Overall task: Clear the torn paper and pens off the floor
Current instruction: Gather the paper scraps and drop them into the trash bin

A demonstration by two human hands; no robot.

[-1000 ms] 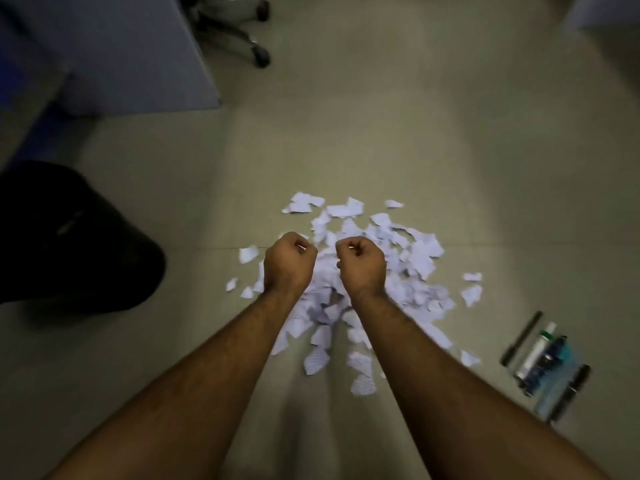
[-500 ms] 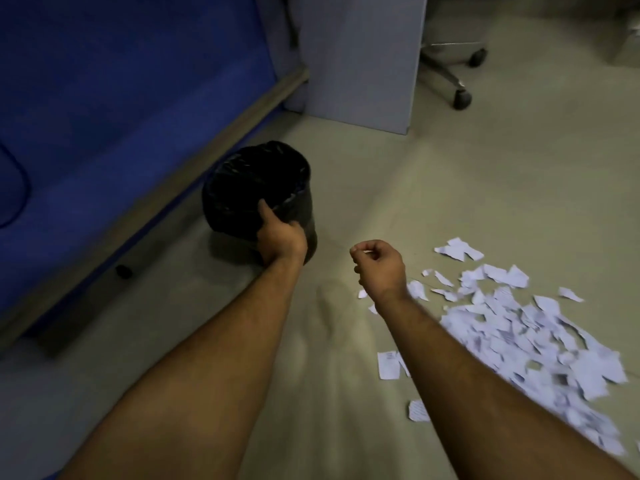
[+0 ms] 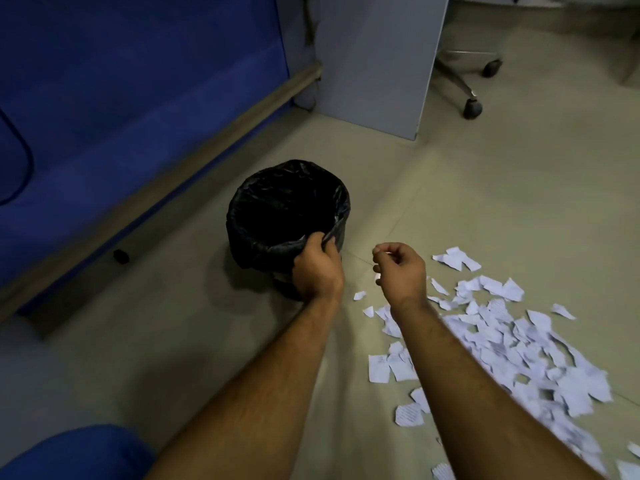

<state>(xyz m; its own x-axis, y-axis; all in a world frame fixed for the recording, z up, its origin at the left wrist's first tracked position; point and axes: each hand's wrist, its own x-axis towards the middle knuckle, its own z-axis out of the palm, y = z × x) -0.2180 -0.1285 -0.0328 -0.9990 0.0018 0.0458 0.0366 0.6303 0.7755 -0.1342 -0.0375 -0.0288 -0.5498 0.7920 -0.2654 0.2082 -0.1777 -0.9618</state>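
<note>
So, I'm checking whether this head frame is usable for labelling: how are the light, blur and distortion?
Head view: dim and evenly lit, no glare; the bin interior is pure black. The torn paper smears toward the lower right, while the left hand on the bin's rim stays fairly sharp. Wide-angle bending shows at the edges.

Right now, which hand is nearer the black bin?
Left. The left hand grips the liner at the black bin's near rim; the right hand hangs curled beside the bin, clear of it, over the floor.
</note>
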